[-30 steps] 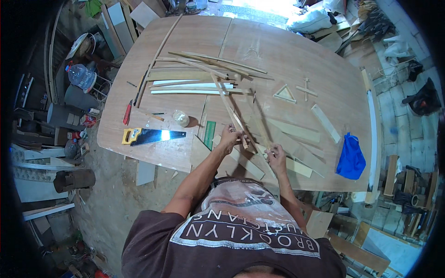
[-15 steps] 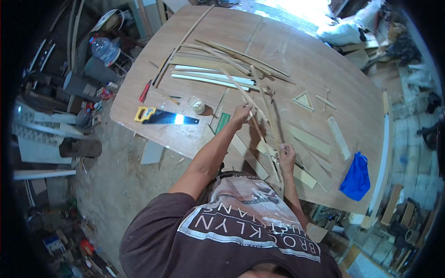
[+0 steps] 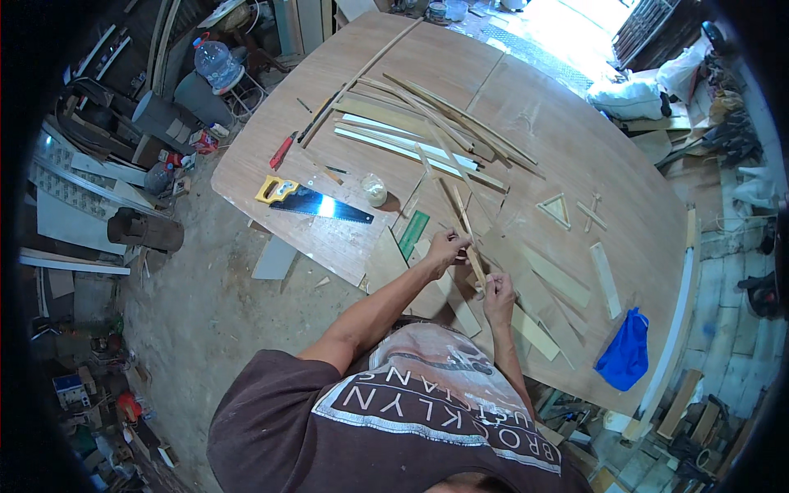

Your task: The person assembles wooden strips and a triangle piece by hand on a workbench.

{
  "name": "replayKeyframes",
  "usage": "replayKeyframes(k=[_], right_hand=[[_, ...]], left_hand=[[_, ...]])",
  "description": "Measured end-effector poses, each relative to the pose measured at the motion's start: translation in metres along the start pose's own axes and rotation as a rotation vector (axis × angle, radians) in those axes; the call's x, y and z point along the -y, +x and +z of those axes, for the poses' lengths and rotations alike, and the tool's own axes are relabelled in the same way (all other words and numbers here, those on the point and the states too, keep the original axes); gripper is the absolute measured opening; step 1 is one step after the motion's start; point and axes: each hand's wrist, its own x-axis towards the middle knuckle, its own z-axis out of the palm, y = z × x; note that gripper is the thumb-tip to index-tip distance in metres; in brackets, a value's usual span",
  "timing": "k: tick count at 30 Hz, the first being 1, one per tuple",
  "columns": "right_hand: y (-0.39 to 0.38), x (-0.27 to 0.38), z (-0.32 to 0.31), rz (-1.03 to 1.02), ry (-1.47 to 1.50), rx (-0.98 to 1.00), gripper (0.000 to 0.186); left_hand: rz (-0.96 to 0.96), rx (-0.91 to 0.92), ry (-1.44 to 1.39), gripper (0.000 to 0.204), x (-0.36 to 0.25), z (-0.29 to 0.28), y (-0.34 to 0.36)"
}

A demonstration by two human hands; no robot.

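Observation:
Thin wooden strips (image 3: pixel 474 261) are in my two hands over the near part of the table, their far ends pointing away from me. My left hand (image 3: pixel 448 249) pinches them partway along. Closer to me, my right hand (image 3: pixel 498 294) has its fingers closed around their near end. How many strips each hand grips is hard to make out. Beside my left hand lies a green rectangular piece (image 3: pixel 413 235). Flat pale boards (image 3: pixel 555 277) lie to the right of my right hand. Beyond my hands, a bundle of long wooden strips (image 3: pixel 394 123) rests across the table.
A handsaw (image 3: pixel 320 205) with a yellow handle, a clear jar (image 3: pixel 374 190) and a red utility knife (image 3: pixel 283 151) lie on the left. At right are a small wooden triangle (image 3: pixel 555 210), a wooden cross (image 3: pixel 591 213) and a blue cloth bag (image 3: pixel 623 352) near the table (image 3: pixel 271 222) edge.
My hands have come closer together, and the strips that were spread apart between them now lie nearly side by side. The whole view has shifted slightly.

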Motion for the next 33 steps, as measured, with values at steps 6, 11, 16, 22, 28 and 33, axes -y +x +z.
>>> replayKeyframes(k=[6, 11, 16, 22, 28, 33], right_hand=[[0.011, -0.001, 0.013, -0.071, -0.088, -0.083, 0.02], [0.048, -0.026, 0.001, 0.066, -0.497, -0.003, 0.025], [0.098, 0.003, 0.007, -0.128, -0.201, -0.18, 0.023], [0.071, 0.054, 0.005, 0.188, -0.419, 0.205, 0.029], [-0.005, 0.001, 0.005, 0.098, -0.114, 0.187, 0.027], [0.014, -0.035, -0.037, 0.049, -0.298, -0.057, 0.029]], left_hand=[[0.034, -0.048, 0.063, 0.019, -0.014, -0.017, -0.011], [0.0, -0.032, 0.115, 0.02, -0.009, -0.028, -0.008], [-0.04, -0.028, 0.118, 0.022, 0.005, -0.035, -0.005], [-0.012, -0.071, 0.119, 0.025, 0.011, -0.037, 0.003], [-0.059, -0.055, 0.049, 0.021, 0.019, -0.015, -0.001], [0.263, 0.029, 0.737, 0.032, 0.058, -0.045, 0.008]])
